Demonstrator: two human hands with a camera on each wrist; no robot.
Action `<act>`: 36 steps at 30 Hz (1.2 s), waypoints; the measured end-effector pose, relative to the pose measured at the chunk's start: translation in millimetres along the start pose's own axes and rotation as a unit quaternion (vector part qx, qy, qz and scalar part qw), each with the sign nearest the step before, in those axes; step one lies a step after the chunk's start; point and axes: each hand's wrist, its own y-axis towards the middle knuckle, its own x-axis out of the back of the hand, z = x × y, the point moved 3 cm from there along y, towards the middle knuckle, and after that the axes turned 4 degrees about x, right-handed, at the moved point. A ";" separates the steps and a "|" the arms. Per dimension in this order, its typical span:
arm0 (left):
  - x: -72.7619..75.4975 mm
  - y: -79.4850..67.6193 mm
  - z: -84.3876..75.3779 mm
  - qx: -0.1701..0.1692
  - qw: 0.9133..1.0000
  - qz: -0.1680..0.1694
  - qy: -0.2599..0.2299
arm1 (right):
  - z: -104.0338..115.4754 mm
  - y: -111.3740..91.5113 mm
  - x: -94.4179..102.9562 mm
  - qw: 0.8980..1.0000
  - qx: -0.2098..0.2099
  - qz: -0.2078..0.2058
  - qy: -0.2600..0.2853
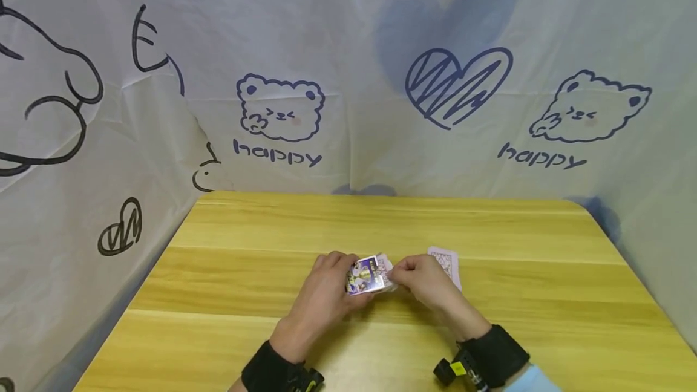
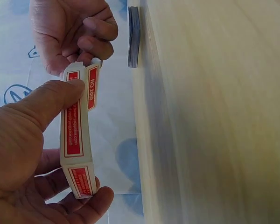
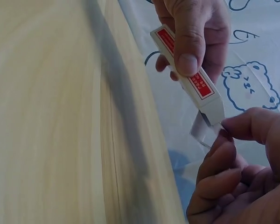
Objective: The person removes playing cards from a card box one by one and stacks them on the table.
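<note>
- Firstly, box (image 1: 363,277): small, slim, held up in front of the person, over the table (image 1: 245,247), between the two hands.
- Box, broad face: glossy, printed in purple, white and gold; small lettering too fine to read.
- Box, narrow side: white, with a long red panel carrying a web address in pale print and a thin pale frame inside its edge. A separate red strip (image 2: 92,88) beside it reads "NO 2000".
- Box, lower end in the left wrist view: bent at an angle to the side, with another red label of tiny text.
- Box, end by the right hand: a pale patch with reddish pattern; whether print or card, cannot tell.
- Left hand (image 1: 327,286): clamped on the box, thumb along the narrow side, fingers beneath.
- Right hand (image 1: 427,280): thumb and forefinger pinched together on the box's end; other fingers curled.
- Deck (image 1: 446,264): pale-bordered, patterned back, stacked flat on the table, just beyond the right hand and partly hidden by it.
</note>
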 end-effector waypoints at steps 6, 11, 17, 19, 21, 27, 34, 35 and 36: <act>3.2 -0.8 0.6 0.011 1.000 -0.014 0.019 | 2.2 -0.4 5.2 0.999 0.001 -0.027 0.032; 4.0 -1.1 0.6 0.022 0.999 -0.022 0.024 | 1.8 -0.1 7.1 0.998 -0.009 -0.052 0.045; 3.4 -0.9 1.2 0.026 0.999 -0.027 0.024 | 0.1 -1.3 5.1 0.998 -0.013 -0.052 0.043; 3.3 -1.2 1.5 0.022 0.999 -0.029 0.026 | -0.9 -1.0 4.2 0.997 -0.015 -0.056 0.047; 3.4 -1.3 1.7 0.021 0.999 -0.031 0.029 | -1.2 -0.2 3.7 0.997 -0.015 -0.062 0.052; 3.3 -0.4 2.8 0.032 0.999 -0.022 0.031 | -0.5 0.7 7.8 0.994 -0.011 -0.089 0.060; 1.7 -0.3 2.2 0.034 0.999 -0.018 0.035 | 2.1 1.8 22.8 0.992 -0.021 -0.105 0.074; 1.5 -0.2 1.9 0.033 0.999 -0.019 0.037 | 2.7 1.8 25.4 0.991 -0.022 -0.105 0.075; 1.4 -0.2 1.6 0.031 0.999 -0.021 0.038 | 3.0 1.7 28.1 0.991 -0.023 -0.105 0.078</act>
